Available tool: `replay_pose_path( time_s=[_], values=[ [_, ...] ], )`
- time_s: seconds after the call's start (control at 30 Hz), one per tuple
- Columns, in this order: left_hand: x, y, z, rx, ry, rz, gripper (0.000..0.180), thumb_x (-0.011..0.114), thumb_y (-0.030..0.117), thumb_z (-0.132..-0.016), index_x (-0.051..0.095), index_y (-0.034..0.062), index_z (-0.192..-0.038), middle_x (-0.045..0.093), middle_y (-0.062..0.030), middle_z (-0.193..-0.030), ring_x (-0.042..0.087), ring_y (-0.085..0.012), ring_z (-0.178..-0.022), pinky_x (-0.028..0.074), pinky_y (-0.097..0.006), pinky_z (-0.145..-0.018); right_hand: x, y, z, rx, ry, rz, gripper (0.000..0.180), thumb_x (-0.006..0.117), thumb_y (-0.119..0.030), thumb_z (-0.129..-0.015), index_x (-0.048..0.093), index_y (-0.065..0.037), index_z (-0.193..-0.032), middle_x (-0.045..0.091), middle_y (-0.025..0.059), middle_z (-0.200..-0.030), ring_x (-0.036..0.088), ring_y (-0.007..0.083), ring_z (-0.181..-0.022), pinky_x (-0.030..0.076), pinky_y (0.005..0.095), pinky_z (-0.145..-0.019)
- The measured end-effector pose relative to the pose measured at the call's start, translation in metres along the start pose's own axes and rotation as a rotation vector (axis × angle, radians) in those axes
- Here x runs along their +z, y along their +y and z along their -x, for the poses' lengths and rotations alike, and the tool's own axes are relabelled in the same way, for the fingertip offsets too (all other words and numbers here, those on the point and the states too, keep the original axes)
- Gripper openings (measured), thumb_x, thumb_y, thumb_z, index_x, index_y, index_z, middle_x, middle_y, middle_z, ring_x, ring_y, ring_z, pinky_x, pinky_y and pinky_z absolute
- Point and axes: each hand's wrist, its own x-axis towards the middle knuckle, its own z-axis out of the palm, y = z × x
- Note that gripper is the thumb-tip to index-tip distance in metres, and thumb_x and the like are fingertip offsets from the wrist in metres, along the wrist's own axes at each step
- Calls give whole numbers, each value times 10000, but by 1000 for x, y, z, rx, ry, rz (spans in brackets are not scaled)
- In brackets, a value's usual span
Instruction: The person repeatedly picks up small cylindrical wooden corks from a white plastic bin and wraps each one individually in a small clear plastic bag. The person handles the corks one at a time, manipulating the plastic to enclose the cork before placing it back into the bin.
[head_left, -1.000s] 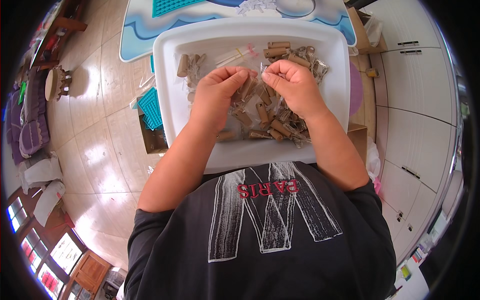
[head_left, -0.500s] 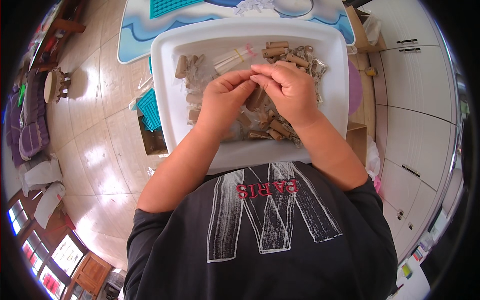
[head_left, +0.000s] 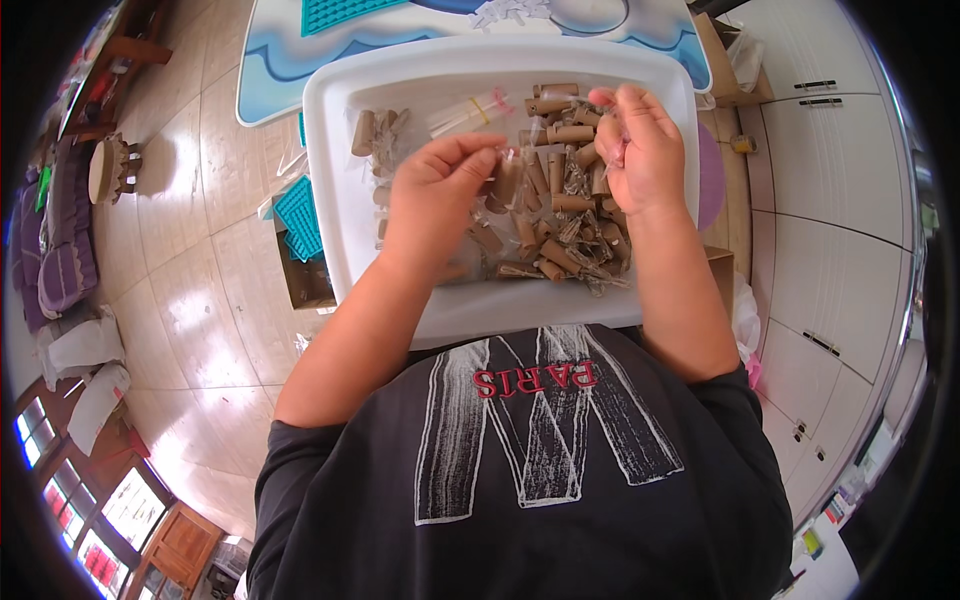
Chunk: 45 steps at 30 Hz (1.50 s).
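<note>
My left hand (head_left: 440, 195) is closed in a pinch over the middle of a white plastic tub (head_left: 322, 190). From its fingertips hangs a brown cardboard-like cylinder (head_left: 508, 180) that looks to be in a clear plastic bag. Apart from it, my right hand (head_left: 645, 150) is raised over the tub's right side, fingers curled; a thin, clear scrap may be in them, too small to make out. Below the right hand lies a pile of brown cylinders (head_left: 572, 203) with tangled string-like cords. More bagged cylinders (head_left: 363, 133) are at the tub's left, partly behind my left hand.
A bundle of clear bags (head_left: 465, 115) with a yellow band lies at the tub's far side. Beyond is a blue-and-white table (head_left: 430, 22) with white scraps (head_left: 508, 12) and a teal ridged mat (head_left: 335, 12). Teal mats (head_left: 298, 215) stick out of a box at left. White cabinets (head_left: 840, 150) stand right.
My hands, together at the fingertips before, have parted. The right hand has moved right and turned, uncovering the pile; the bagged cylinder stays at my left fingertips.
</note>
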Motion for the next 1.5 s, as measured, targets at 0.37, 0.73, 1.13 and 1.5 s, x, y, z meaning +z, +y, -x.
replay_pose_path(
  time_s=[0.37,0.73,1.13,1.5],
  values=[
    [-9,6,-2,19,13,15,151,578,123,-866,614,3,-951,630,-31,-871,570,-81,-755,470,-219,-648,23,6,22,230,-314,411,196,651,-207,-824,628,-26,-897,567,-46,-723,461,23,-639,380,172,-574],
    [-6,7,-3,31,31,47,131,543,84,-877,590,3,-968,617,-48,-842,588,-92,-751,507,-230,-647,14,11,19,241,-330,289,116,624,-124,-825,624,-23,-882,574,-44,-748,482,27,-674,392,182,-603],
    [-12,10,-2,-30,-35,203,65,527,78,-860,561,26,-844,601,-34,-783,574,-109,-666,466,-233,-612,2,14,11,444,-398,32,145,615,-167,-831,610,-32,-884,531,-47,-680,435,22,-588,327,189,-494],
    [-24,5,-7,353,272,-544,165,542,69,-852,564,22,-1009,625,-45,-736,540,-73,-623,430,-211,-592,2,-56,27,-312,20,744,180,594,-216,-864,639,-45,-898,580,-31,-690,478,39,-591,389,188,-533]
  ],
)
